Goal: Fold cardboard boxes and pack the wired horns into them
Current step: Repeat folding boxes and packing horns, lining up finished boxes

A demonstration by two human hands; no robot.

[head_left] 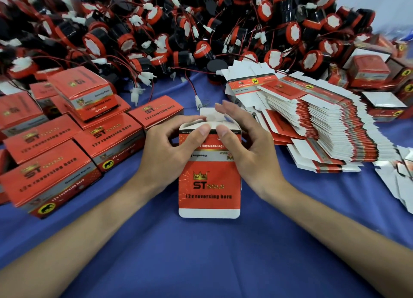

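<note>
A red and white cardboard box (209,186) printed "ST 12v reversing horn" stands at the middle of the blue table, its long flap lying toward me. My left hand (172,150) grips its left side, thumb pressed on the top flap. My right hand (243,145) holds the right side, thumb on the same flap, fingers over the white flaps behind. A big heap of black and red wired horns (156,29) fills the back of the table. A stack of flat boxes (324,123) lies to the right.
Several closed red boxes (67,145) are piled at the left. A few opened boxes (371,69) sit at the far right. Loose wires with white plugs (197,100) trail onto the blue cloth (201,253) just behind the box.
</note>
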